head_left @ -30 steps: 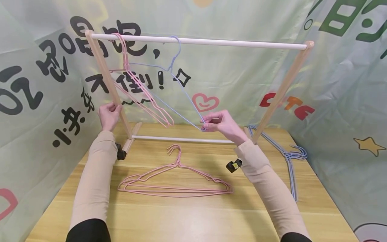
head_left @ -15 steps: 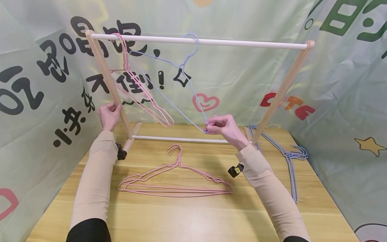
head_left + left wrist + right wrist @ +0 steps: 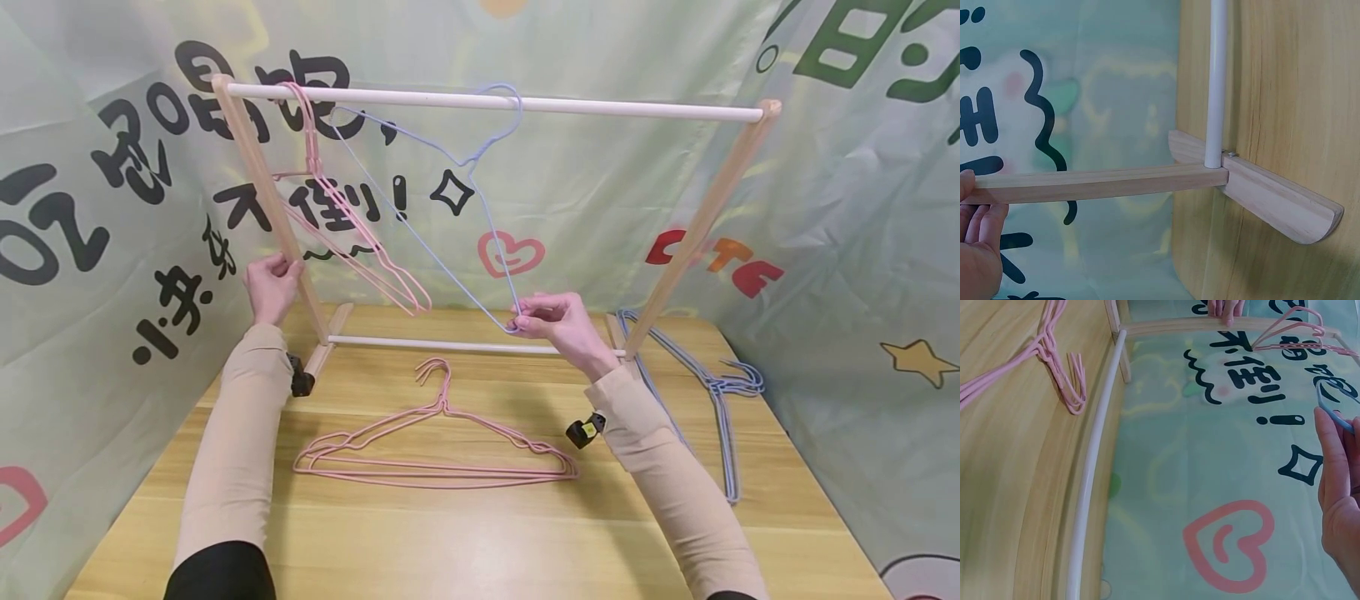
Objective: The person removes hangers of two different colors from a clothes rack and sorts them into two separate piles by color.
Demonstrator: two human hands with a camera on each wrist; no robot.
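My left hand [image 3: 272,290] grips the left wooden post [image 3: 258,171] of a small clothes rack; the left wrist view shows fingers and thumb on either side of that post [image 3: 1104,182]. By its lower corner, my right hand [image 3: 558,327] pinches a blue wire clothes hanger [image 3: 470,160]. The hanger's hook loops over the rack's white top bar [image 3: 637,107], and its body slants down toward me. Several pink hangers [image 3: 312,162] hang at the bar's left end. In the right wrist view only part of the blue hanger [image 3: 1333,415] shows at the fingertips.
Pink hangers [image 3: 443,407] lie stacked on the wooden table [image 3: 465,550] before the rack. A bundle of blue hangers [image 3: 717,386] lies at the right, partly behind my right forearm. A white lower bar [image 3: 450,344] joins the rack's feet; a printed curtain [image 3: 600,192] hangs behind.
The blue hanger's hook has slid right along the top bar, and its far corner has risen. My right hand has shifted slightly right and down with it. My left hand has stayed put.
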